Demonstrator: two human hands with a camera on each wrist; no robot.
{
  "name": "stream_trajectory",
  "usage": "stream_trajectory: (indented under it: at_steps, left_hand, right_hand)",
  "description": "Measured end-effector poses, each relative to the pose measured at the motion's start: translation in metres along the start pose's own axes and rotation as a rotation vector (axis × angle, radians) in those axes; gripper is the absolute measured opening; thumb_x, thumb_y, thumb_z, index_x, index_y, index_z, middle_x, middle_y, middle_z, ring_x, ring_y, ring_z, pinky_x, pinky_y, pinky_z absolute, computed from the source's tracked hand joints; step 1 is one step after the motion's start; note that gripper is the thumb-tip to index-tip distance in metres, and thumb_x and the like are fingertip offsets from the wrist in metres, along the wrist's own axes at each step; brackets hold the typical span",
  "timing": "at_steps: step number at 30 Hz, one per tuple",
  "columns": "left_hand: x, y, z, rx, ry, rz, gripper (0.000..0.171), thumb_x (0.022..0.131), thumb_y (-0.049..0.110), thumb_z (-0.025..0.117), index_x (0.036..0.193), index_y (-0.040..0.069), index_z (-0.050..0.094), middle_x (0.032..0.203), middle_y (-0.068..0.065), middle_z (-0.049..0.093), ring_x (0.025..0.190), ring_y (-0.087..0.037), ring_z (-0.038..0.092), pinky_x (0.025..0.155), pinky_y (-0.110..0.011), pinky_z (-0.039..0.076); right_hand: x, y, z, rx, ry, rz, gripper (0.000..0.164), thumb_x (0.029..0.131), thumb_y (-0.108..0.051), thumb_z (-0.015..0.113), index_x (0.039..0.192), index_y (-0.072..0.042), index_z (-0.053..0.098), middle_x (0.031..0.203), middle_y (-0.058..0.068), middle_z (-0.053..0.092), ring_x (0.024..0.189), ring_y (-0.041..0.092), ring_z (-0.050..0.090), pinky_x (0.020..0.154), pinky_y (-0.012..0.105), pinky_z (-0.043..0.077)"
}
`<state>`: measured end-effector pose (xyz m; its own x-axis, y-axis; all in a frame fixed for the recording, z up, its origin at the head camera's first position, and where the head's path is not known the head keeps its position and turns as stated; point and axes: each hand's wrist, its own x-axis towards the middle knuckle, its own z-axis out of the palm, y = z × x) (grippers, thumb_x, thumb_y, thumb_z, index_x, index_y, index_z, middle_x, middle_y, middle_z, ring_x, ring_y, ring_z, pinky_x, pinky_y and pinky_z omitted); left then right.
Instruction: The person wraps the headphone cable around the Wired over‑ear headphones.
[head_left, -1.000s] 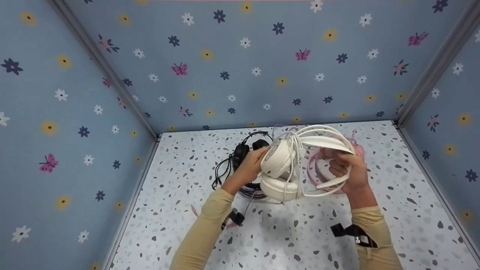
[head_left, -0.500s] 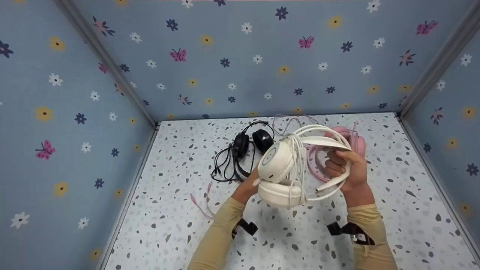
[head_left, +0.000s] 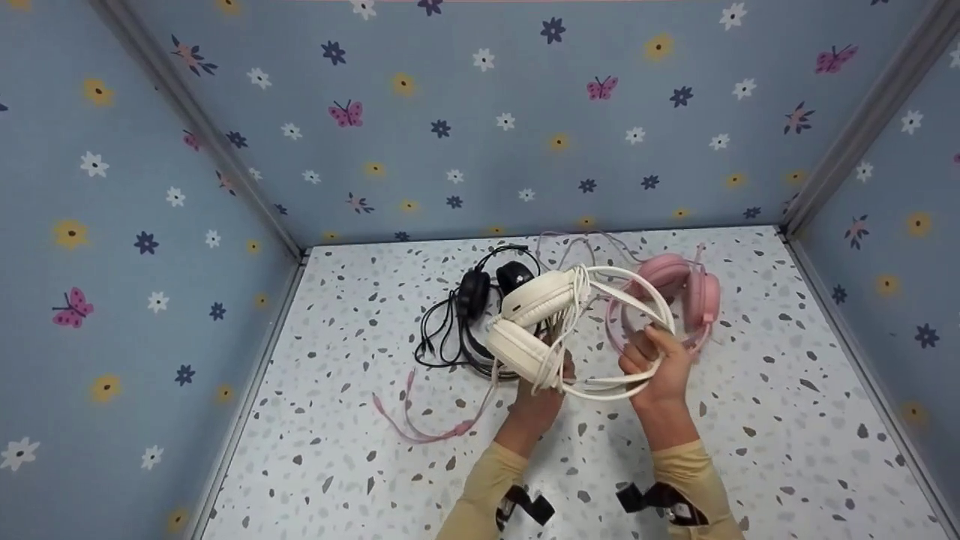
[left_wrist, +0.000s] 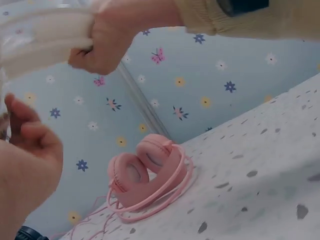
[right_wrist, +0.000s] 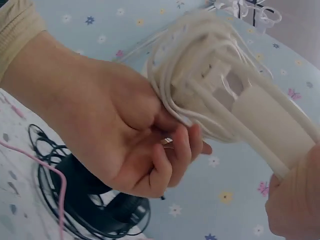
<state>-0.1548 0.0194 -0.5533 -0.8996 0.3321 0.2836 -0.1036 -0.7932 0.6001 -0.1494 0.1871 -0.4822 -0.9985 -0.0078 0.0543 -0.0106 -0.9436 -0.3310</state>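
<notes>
A pair of white over-ear headphones [head_left: 534, 297] is held above the table, its cable [right_wrist: 167, 82] wound in loops around the ear cups. My right hand [head_left: 661, 366] grips the headband, fingers curled round it. Beneath the ear cups is my left hand [head_left: 541, 397], partly hidden by them in the head view. The right wrist view shows the left hand's fingers curled by the cable loops, with a small shiny metal end, perhaps a plug, between them. Both ear cups point to the left.
Black headphones [head_left: 473, 294] with a coiled cable lie on the speckled table [head_left: 337, 465] behind the left hand. Pink headphones [head_left: 703, 298] lie at the back right. A pink cable with two plugs [head_left: 459, 429] trails at the left. Flower-patterned walls [head_left: 480, 97] enclose the table.
My left hand has slid from the ear cup's left side to underneath, among the cable loops. The white headphones have tilted and shifted slightly left, the right hand still gripping the headband.
</notes>
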Motion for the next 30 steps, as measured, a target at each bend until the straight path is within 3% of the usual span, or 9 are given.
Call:
stream_trajectory:
  at_steps: [3, 5, 11, 15, 18, 22, 24, 29, 30]
  left_hand:
    - [-0.009, 0.007, 0.001, 0.109, 0.177, -0.021, 0.014, 0.087, 0.024, 0.053, 0.095, 0.011, 0.054, 0.080, -0.001, 0.052, 0.070, -0.013, 0.047, 0.068, -0.027, 0.040]
    - [-0.013, 0.011, -0.005, 0.090, 0.176, -0.044, 0.024, 0.088, 0.021, 0.051, 0.105, 0.005, 0.053, 0.086, -0.004, 0.055, 0.076, -0.016, 0.051, 0.072, -0.029, 0.040]
    - [-0.026, 0.022, -0.020, -0.043, -0.128, -0.053, 0.063, 0.077, 0.014, 0.044, 0.134, -0.004, 0.022, 0.118, -0.014, 0.047, 0.107, -0.033, 0.045, 0.095, -0.045, 0.025]
    - [-0.041, 0.028, -0.020, -0.047, -0.227, 0.027, 0.072, 0.086, 0.030, 0.049, 0.138, 0.000, 0.010, 0.133, -0.016, 0.033, 0.116, -0.036, 0.036, 0.099, -0.050, 0.014]
    - [-0.048, 0.028, -0.014, -0.049, -0.139, 0.072, 0.076, 0.085, 0.035, 0.057, 0.138, 0.001, 0.015, 0.131, -0.017, 0.037, 0.112, -0.032, 0.042, 0.096, -0.044, 0.026]
    - [-0.049, 0.034, -0.008, -0.078, 0.178, 0.069, 0.047, 0.086, 0.024, 0.054, 0.121, -0.003, 0.039, 0.098, -0.012, 0.056, 0.085, -0.021, 0.056, 0.075, -0.031, 0.044]
    - [-0.050, 0.037, -0.010, -0.097, 0.285, 0.061, 0.032, 0.086, 0.019, 0.048, 0.109, -0.003, 0.048, 0.081, -0.009, 0.057, 0.072, -0.017, 0.057, 0.068, -0.029, 0.045]
    - [-0.061, 0.050, -0.024, -0.134, 0.313, 0.059, 0.026, 0.087, 0.015, 0.036, 0.098, -0.002, 0.051, 0.070, -0.005, 0.052, 0.063, -0.014, 0.051, 0.065, -0.028, 0.043]
    - [-0.063, 0.054, -0.026, -0.139, 0.311, 0.063, 0.026, 0.088, 0.015, 0.035, 0.099, -0.002, 0.051, 0.070, -0.004, 0.052, 0.063, -0.014, 0.051, 0.066, -0.028, 0.043]
  right_hand:
    - [-0.005, 0.010, -0.003, -0.036, 0.086, -0.059, 0.027, 0.090, -0.001, 0.027, 0.066, -0.011, 0.033, 0.058, -0.002, 0.009, 0.044, 0.011, 0.006, 0.037, 0.021, 0.016]
    - [-0.007, 0.014, -0.006, -0.048, 0.106, -0.093, 0.027, 0.090, -0.002, 0.027, 0.065, -0.011, 0.031, 0.058, -0.001, 0.010, 0.044, 0.010, 0.006, 0.037, 0.021, 0.016]
    - [-0.014, 0.028, -0.010, -0.088, 0.089, -0.171, 0.026, 0.090, -0.002, 0.028, 0.066, -0.011, 0.029, 0.057, 0.000, 0.011, 0.044, 0.011, 0.008, 0.037, 0.021, 0.017]
    - [-0.026, 0.050, -0.013, -0.142, 0.128, -0.255, 0.023, 0.092, -0.003, 0.030, 0.070, -0.009, 0.029, 0.057, 0.002, 0.012, 0.044, 0.013, 0.010, 0.036, 0.023, 0.022]
    - [-0.036, 0.066, -0.015, -0.192, 0.184, -0.299, 0.024, 0.094, -0.006, 0.031, 0.071, -0.008, 0.028, 0.057, 0.004, 0.016, 0.043, 0.015, 0.017, 0.037, 0.025, 0.027]
    - [-0.041, 0.086, -0.017, -0.445, 0.264, -0.285, 0.017, 0.092, -0.011, 0.043, 0.079, -0.004, 0.033, 0.059, 0.006, 0.029, 0.045, 0.017, 0.038, 0.044, 0.031, 0.041]
    - [-0.036, 0.097, -0.040, -0.572, 0.259, -0.250, 0.017, 0.089, -0.014, 0.050, 0.086, -0.002, 0.038, 0.063, 0.008, 0.037, 0.053, 0.019, 0.048, 0.053, 0.033, 0.046]
    - [-0.041, 0.094, -0.045, -0.904, 0.213, -0.069, 0.031, 0.089, -0.023, 0.053, 0.104, 0.001, 0.040, 0.089, 0.018, 0.053, 0.083, 0.029, 0.052, 0.073, 0.033, 0.043]
    - [-0.047, 0.086, -0.027, -0.981, 0.208, -0.034, 0.036, 0.089, -0.025, 0.052, 0.108, 0.001, 0.037, 0.097, 0.021, 0.052, 0.088, 0.031, 0.051, 0.075, 0.034, 0.042]
